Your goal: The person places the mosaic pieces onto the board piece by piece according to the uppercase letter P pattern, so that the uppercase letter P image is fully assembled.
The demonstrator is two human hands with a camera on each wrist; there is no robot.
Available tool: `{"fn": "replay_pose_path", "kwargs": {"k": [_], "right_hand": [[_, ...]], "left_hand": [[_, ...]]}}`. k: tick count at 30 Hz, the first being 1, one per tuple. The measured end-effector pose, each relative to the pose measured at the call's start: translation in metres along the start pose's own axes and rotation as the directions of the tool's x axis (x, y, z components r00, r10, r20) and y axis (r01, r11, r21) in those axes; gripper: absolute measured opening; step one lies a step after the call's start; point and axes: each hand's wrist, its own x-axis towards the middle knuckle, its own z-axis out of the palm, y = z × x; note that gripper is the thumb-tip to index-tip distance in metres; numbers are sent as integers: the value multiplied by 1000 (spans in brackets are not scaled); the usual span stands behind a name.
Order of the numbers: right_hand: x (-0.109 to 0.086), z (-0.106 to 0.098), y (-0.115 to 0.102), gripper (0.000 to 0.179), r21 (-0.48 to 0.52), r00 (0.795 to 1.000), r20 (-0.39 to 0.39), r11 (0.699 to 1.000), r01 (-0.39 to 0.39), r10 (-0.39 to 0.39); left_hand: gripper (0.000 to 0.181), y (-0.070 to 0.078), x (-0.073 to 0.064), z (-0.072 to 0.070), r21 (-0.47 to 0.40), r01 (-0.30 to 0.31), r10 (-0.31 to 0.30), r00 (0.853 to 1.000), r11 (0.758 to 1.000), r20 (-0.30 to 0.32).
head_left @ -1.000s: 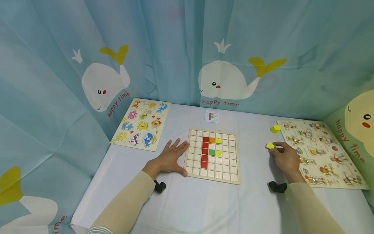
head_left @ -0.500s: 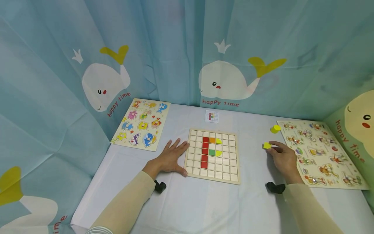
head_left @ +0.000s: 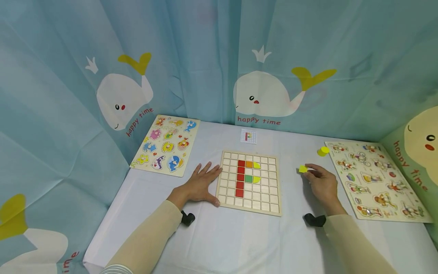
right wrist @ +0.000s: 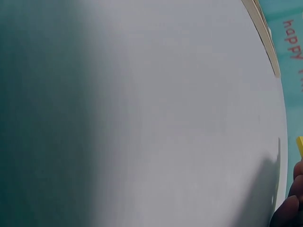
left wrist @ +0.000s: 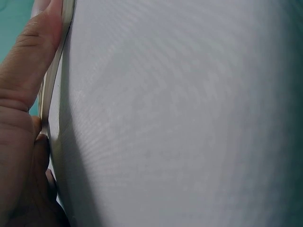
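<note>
My left hand (head_left: pixel 200 185) lies with fingers spread along the left edge of the wooden grid board (head_left: pixel 251 210), its thumb and fingertips at the frame. In the left wrist view the thumb (left wrist: pixel 31 56) is against the board's side. On the board stand a column of red squares (head_left: pixel 240 178), an orange square (head_left: pixel 249 164), a green square (head_left: pixel 248 179) and two yellow rounded pieces (head_left: pixel 256 165). To the right of the board, my right hand (head_left: pixel 322 185) pinches a small yellow block (head_left: pixel 302 169) between thumb and fingers. Only a sliver of the block (right wrist: pixel 300 145) shows in the right wrist view.
Behind the board lies a small pattern card (head_left: pixel 248 136). A yellow cylinder (head_left: pixel 323 151) stands by the right puzzle board (head_left: pixel 380 182). The sea-animal puzzle board (head_left: pixel 165 146) lies at the back left. Whale-print curtains (head_left: pixel 202 87) enclose the table.
My right hand has moved left, away from the right puzzle board, carrying the yellow block nearer the grid board. The left hand stays in place.
</note>
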Motion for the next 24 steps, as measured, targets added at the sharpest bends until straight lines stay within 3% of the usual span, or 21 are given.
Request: {"fn": "replay_pose_path", "kwargs": {"k": [24], "right_hand": [[-12,29,-43,36,86,995,59,994,73,-78]], "left_hand": [[133,2,-2,-3,-7,-4,4,1000,1000,10]]}}
